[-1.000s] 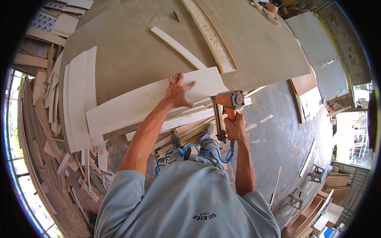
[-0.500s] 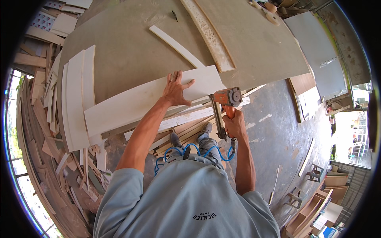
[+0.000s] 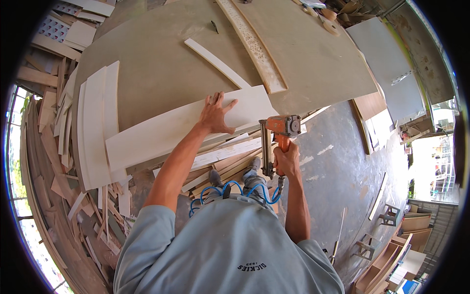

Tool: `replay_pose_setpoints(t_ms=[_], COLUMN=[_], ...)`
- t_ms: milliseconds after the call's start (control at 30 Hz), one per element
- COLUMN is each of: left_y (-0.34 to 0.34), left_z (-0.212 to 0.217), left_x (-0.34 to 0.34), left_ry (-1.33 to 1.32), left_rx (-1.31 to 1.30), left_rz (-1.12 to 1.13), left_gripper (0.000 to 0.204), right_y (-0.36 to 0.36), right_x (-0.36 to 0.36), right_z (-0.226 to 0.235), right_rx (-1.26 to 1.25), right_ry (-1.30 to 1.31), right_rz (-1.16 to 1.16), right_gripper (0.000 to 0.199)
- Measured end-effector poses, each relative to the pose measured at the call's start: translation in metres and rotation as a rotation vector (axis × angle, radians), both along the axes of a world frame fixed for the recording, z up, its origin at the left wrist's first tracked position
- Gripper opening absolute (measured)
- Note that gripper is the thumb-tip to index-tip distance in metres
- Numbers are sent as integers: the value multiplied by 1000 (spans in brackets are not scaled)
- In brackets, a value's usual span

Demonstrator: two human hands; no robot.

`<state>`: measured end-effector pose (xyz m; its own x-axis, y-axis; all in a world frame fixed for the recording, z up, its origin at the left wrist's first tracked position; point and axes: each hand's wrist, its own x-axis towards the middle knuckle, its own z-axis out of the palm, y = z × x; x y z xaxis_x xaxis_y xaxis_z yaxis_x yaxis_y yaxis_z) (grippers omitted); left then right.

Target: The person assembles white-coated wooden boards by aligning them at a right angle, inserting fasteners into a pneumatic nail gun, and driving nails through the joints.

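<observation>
My left hand (image 3: 215,115), fingers spread, presses on a long white board (image 3: 161,132) lying along the near edge of the worktable (image 3: 156,63). In my right hand (image 3: 287,159) is an orange nail gun (image 3: 284,126), gripped by its handle. Its nose end is at the board's near edge, close to the right end; whether it touches cannot be made out. A blue coiled air hose (image 3: 235,183) runs from the gun's handle across in front of my body. A narrow white strip (image 3: 215,62) lies on the table beyond the board, its near end close to the board.
A shallow wood-edged tray-like panel (image 3: 252,44) stretches away on the table. White boards (image 3: 95,122) are stacked at the table's left end. Timber offcuts (image 3: 58,181) pile up at far left. Planks (image 3: 230,159) lie beneath the near edge. Small stools (image 3: 389,214) stand at right.
The nail gun and my right hand have shifted slightly down, and the gun has turned a little. My left hand stays spread on the board. The view has moved slightly.
</observation>
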<state>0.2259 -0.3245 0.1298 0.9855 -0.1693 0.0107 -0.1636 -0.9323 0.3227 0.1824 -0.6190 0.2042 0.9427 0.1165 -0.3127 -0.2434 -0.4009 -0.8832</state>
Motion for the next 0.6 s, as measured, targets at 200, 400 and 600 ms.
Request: replay_pose_setpoints(t_ms=[200, 400, 600], left_y=[14, 24, 24], left_z=[-3, 21, 17], left_x=[-4, -13, -15], left_ry=[-83, 83, 93], left_rx=[23, 187, 206], left_rz=[-80, -70, -62], left_gripper=[120, 120, 121], right_y=[11, 19, 27], right_x=[-7, -13, -21], right_z=[-16, -19, -15], right_rx=[26, 36, 34], right_ry=[22, -9, 17], right_rz=[44, 71, 114], right_gripper=[29, 29, 16])
